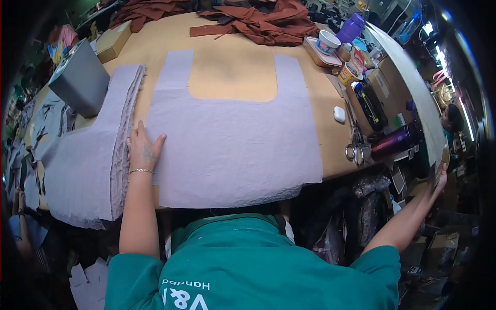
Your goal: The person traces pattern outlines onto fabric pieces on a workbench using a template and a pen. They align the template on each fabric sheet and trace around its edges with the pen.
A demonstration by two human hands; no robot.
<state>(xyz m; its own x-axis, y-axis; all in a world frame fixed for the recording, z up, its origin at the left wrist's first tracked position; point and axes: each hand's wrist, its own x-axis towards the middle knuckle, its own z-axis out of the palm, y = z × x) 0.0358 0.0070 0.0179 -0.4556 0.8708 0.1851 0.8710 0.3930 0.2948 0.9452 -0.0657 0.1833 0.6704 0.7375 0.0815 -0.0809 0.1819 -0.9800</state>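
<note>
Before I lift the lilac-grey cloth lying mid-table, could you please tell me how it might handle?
The cloth would likely flop, given its faint rumples and broad, flat spread. Its two narrow upper strips would probably dangle, jutting from a much wider body.

The cut panel (237, 144) is matt, wrinkled lilac cloth. Left of the panel, the cloth stack (82, 160) has rough, frayed edges, and a grey block (80, 77) looks smooth. Beyond the panel lies crumpled, matt rust cloth (268, 23). Right of the panel, the scissors (355, 148) have shiny metal handles, the purple bottle (392, 141) is glossy, and the white sheet (426, 108) looks smooth.
</note>
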